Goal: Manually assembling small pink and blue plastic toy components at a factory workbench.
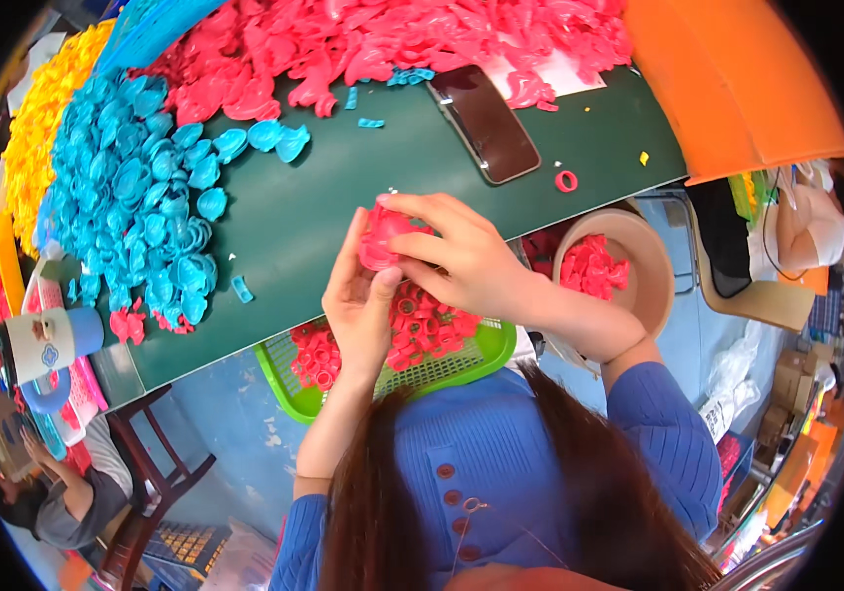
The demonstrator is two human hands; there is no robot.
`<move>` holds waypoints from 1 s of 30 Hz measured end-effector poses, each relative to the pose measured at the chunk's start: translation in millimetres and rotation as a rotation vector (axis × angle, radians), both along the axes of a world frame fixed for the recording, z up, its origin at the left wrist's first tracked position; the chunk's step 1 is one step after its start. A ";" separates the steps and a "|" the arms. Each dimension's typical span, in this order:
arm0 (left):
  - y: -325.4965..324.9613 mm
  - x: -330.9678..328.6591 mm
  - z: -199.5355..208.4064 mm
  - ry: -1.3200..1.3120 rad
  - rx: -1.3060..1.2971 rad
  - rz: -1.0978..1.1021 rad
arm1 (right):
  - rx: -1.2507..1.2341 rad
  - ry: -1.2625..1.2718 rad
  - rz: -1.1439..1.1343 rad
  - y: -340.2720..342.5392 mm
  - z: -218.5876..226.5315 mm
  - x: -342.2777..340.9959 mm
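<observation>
Holding a pink plastic piece (380, 238) in both hands near the front edge of the green table (289, 227): the left hand (358, 307) is cupping one side, the right hand (466, 251) is gripping the other, fingers covering enough that I can't tell its exact shape. A green basket (278, 387) of small pink parts (422, 333) is sitting just below the hands, blue cup-like pieces (131, 187) are lying heaped left, a dark phone (489, 128) is lying beyond.
</observation>
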State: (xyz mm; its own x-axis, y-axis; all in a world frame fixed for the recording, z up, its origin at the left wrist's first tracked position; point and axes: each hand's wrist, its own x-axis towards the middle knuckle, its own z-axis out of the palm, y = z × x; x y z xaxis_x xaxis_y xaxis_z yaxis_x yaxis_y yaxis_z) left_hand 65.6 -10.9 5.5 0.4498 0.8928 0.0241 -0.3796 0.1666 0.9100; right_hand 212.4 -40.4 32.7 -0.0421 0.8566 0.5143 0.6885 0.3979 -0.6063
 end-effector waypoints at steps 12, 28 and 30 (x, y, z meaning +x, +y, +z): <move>21.0 -53.1 -3.0 -0.166 -0.213 0.137 | -0.057 -0.261 -0.084 140.4 -53.0 55.7; 11.5 -64.0 -14.7 -0.078 -0.061 0.316 | 0.002 -0.110 0.185 -2.4 -30.5 -20.8; 5.2 -63.1 -9.3 -0.061 -0.028 0.324 | -0.106 0.239 -0.029 7.1 -4.3 -40.8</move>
